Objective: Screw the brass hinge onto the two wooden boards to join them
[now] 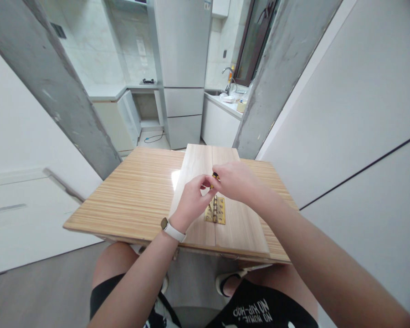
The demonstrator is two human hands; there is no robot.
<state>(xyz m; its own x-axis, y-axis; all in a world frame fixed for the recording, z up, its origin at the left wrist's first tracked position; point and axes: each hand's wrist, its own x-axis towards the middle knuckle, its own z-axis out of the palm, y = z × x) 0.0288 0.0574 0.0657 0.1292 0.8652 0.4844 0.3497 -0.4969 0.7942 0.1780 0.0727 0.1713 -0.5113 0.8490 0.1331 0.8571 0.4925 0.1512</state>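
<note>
A striped wooden table (140,191) spans the middle of the frame, two pale boards (241,223) lying edge to edge on it.
At frame centre, the right hand (235,180) and left hand (192,197) meet above the boards; a brass hinge (220,211) lies across both, just below. The right fingers curl around a small black-and-yellow object (215,175), mostly hidden; the left fingers bend beside it, their grip unclear.
</note>
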